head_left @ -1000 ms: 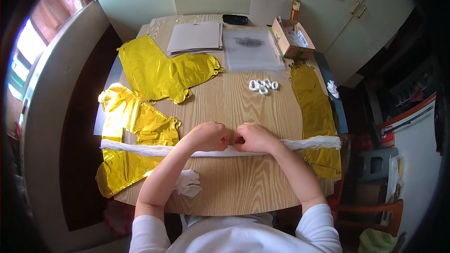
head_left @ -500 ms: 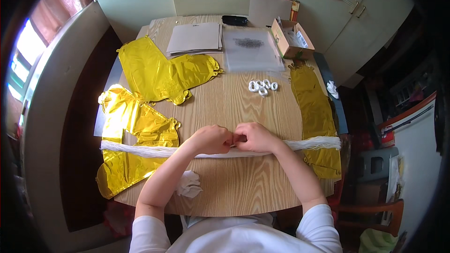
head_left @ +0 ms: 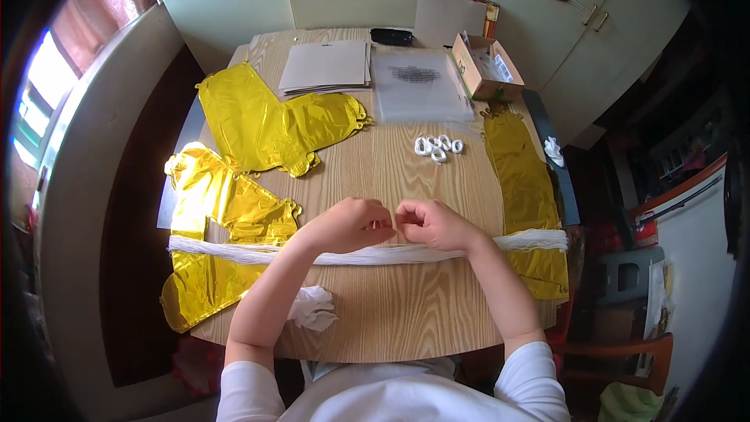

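A long bundle of white string [head_left: 375, 256] stretches crosswise over the wooden table, its ends resting on gold foil pieces. Just above its middle, my left hand [head_left: 353, 224] and my right hand [head_left: 434, 225] face each other, slightly apart. Fingers of both are curled and pinched together; whatever they hold is too small to make out. At the left lie two flat, uninflated gold foil balloons [head_left: 273, 121], one nearer me than the other. Another gold foil balloon [head_left: 519, 168] lies along the right side. Several small white string coils [head_left: 437, 145] sit beyond my right hand.
Crumpled white tissue [head_left: 314, 309] lies by my left forearm. Toward the back are a stack of grey-white cards [head_left: 324, 66], clear plastic sleeves [head_left: 422, 94], a black case [head_left: 391, 36] and an open cardboard box [head_left: 488, 70]. A wooden chair [head_left: 656, 359] stands at the right.
Both hands have lifted slightly away from me, off the string bundle. They have drawn a little apart, and more of the bundle's middle shows beneath them.
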{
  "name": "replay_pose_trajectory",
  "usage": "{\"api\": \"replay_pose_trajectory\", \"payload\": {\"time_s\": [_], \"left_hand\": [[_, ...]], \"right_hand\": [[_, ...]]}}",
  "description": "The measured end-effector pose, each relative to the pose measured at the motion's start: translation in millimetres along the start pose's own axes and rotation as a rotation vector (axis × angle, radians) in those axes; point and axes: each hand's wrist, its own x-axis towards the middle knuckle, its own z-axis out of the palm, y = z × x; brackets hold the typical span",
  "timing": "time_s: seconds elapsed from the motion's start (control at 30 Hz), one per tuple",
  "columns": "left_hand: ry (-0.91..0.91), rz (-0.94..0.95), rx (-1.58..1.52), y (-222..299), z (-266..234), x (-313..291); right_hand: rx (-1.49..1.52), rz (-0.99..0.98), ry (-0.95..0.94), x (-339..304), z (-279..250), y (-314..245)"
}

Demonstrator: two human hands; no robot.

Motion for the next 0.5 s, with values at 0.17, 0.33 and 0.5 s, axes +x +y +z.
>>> {"api": "replay_pose_trajectory", "payload": {"time_s": [0.17,0.33,0.5], "left_hand": [[0.262,0.211,-0.241,10.2,-1.4,-7.5],[0.284,0.274,-0.342,28.9,2.5,-9.6],[0.188,0.175,-1.103,17.1,-5.6,-19.0]], "right_hand": [[0.294,-0.178,-0.131,-5.3,2.7,-11.8],[0.142,-0.481,-0.137,-3.8,16.5,-22.2],[0.499,-0.397,-0.209,-2.5,11.3,-9.0]]}}
